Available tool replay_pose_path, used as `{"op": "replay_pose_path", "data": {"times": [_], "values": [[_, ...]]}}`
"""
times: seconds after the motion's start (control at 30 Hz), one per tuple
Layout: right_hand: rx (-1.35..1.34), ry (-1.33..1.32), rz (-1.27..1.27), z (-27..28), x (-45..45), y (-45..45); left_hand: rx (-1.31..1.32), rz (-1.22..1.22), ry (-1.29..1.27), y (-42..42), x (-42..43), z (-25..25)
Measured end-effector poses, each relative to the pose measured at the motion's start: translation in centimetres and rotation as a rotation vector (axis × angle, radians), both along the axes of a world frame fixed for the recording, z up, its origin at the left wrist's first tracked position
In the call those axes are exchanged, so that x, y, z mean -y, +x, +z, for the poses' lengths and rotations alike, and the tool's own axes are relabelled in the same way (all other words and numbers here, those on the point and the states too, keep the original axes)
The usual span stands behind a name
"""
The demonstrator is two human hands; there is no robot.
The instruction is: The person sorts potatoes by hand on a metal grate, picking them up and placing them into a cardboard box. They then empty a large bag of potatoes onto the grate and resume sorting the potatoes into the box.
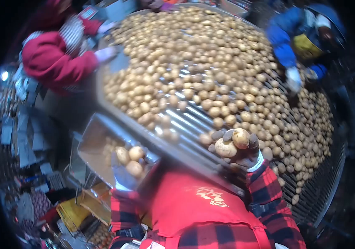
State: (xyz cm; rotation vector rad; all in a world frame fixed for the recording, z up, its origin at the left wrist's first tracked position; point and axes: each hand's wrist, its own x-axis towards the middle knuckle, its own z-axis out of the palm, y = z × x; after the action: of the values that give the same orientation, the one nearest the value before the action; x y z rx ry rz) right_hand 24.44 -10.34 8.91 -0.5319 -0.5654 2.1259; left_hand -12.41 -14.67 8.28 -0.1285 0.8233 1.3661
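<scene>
My right hand (250,152), in a grey glove with a pale cuff, is closed around potatoes over the slatted table. A pale potato (226,148) and a browner potato (241,138) show between its fingers. Lower left, my left hand (124,176), gloved too and slightly blurred, cups several potatoes (134,169) at the mouth of a metal chute (87,139). Its fingers are partly hidden by them. A wide heap of potatoes (194,45) covers most of the table, with bare metal slats (187,120) showing near me.
A metal rim (144,135) separates the heap from the chute. At the upper left stands a person in a red jacket (57,62); another in blue (283,39) reaches in from the right. A purple-gloved hand (168,7) rests at the far edge. Cardboard boxes (30,128) stand left.
</scene>
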Motion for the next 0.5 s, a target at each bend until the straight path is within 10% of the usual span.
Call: {"op": "replay_pose_path", "data": {"times": [0.2,0.5], "values": [[-0.173,-0.251,0.281,-1.7,-1.3,-10.2,-0.506,-0.069,0.183,-6.0,1.1,0.1],[0.312,-0.16,0.871,-0.7,1.1,-19.5,-0.294,-0.605,0.402,-1.5,4.2,-2.2]]}}
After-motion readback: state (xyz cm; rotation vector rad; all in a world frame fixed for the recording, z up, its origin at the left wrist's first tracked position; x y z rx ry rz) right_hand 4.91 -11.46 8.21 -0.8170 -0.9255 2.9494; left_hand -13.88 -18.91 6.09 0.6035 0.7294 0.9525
